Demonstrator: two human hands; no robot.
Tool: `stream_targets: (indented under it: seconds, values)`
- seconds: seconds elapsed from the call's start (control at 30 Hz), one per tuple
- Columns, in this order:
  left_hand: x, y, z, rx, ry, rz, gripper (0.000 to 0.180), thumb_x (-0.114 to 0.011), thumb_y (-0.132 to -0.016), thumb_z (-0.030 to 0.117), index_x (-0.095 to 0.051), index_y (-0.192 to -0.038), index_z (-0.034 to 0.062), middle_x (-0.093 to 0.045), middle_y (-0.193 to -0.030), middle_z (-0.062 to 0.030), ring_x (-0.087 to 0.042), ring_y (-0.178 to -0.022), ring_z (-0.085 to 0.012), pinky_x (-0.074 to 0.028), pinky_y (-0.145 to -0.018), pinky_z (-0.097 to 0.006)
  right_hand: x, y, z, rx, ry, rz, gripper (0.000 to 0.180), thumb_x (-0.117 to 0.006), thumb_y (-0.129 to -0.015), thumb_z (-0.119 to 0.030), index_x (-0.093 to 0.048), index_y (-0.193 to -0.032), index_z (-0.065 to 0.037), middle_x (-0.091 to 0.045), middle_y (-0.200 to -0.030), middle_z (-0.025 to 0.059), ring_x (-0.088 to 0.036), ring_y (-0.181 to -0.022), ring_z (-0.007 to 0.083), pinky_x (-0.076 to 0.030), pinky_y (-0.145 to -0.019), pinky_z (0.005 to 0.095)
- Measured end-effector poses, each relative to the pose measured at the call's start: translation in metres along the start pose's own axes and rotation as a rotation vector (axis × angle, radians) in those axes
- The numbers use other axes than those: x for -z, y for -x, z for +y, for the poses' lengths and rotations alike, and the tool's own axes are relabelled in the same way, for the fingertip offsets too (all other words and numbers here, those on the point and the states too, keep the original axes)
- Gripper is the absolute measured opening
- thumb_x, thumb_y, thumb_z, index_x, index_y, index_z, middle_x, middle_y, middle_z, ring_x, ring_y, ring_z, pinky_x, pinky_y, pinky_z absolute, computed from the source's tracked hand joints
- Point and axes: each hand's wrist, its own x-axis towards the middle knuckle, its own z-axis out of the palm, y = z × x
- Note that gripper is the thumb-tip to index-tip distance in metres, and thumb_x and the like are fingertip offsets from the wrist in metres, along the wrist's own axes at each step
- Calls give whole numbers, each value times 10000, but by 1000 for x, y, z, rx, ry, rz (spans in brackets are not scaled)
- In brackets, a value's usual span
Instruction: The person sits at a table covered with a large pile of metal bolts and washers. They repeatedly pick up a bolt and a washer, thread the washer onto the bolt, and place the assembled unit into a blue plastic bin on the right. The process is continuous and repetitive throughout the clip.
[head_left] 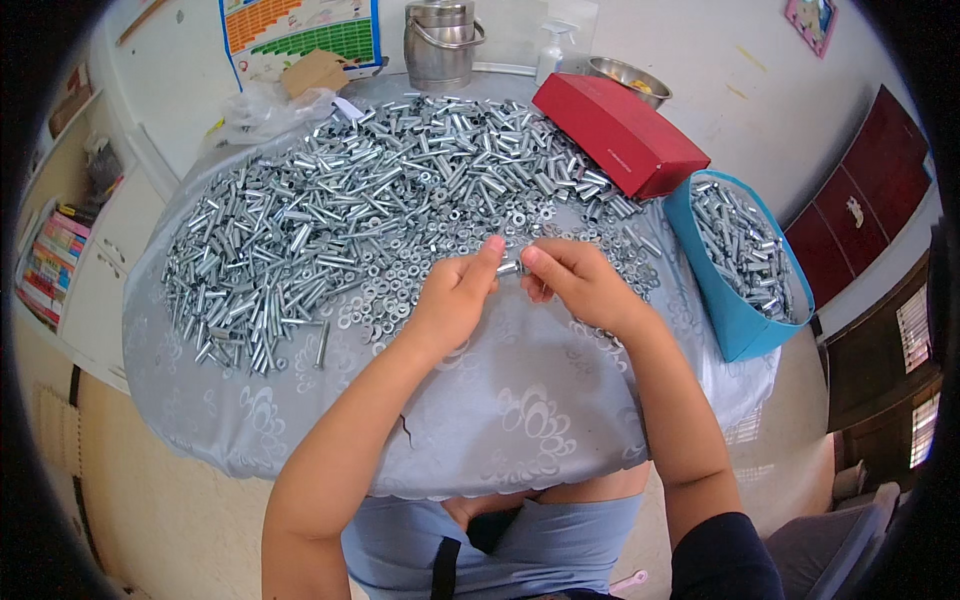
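Hands: left hand (452,295) and right hand (578,280) meet over the middle of the surface (500,410), fingertips pressed together on one small metal piece (508,267) held between them, just above the cloth.
Grip, left: thumb and forefinger pinched on the near-left end of the piece.
Grip, right: fingers pinched on its right end; other fingers curled in.
Piece: short, silver, shiny; mostly hidden by fingertips, so whether it is a bolt, a sleeve or both joined cannot be told.
Loose stock: a wide heap of silver bolts and sleeves (360,200) covers the far and left part of the surface; washers and nuts (400,290) lie scattered just beyond the hands.
Sorted stock: blue bin (745,320) at the right edge holds a modest layer of the same silver parts.
Progress (judged): heap far outweighs the bin's contents, so most of the work looks left.
Around: red box (620,135) far right beside the bin; steel pot (440,42) and spray bottle (555,50) at the far edge.
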Motion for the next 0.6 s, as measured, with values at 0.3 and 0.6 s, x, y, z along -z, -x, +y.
stream_targets:
  seconds: [0.3,0.6]
  values:
    - [0,6,5,-11,-127,61,565,-404,-887,451,-481,-547,7,-464,-541,-28,-407,-549,-110,-352,-543,-277,-1,1,-4,40,106,28,203,-585,-840,-205,-557,-890,-11,-540,-692,20,-485,-591,70,-405,-540,224]
    - [5,3,-1,10,-88,88,523,-443,-870,390,-474,-517,5,-421,-490,3,-359,-495,-89,-311,-493,-272,-4,4,-10,-81,-46,-106,213,-577,-845,-232,-570,-868,-21,-534,-660,7,-477,-560,61,-394,-495,213]
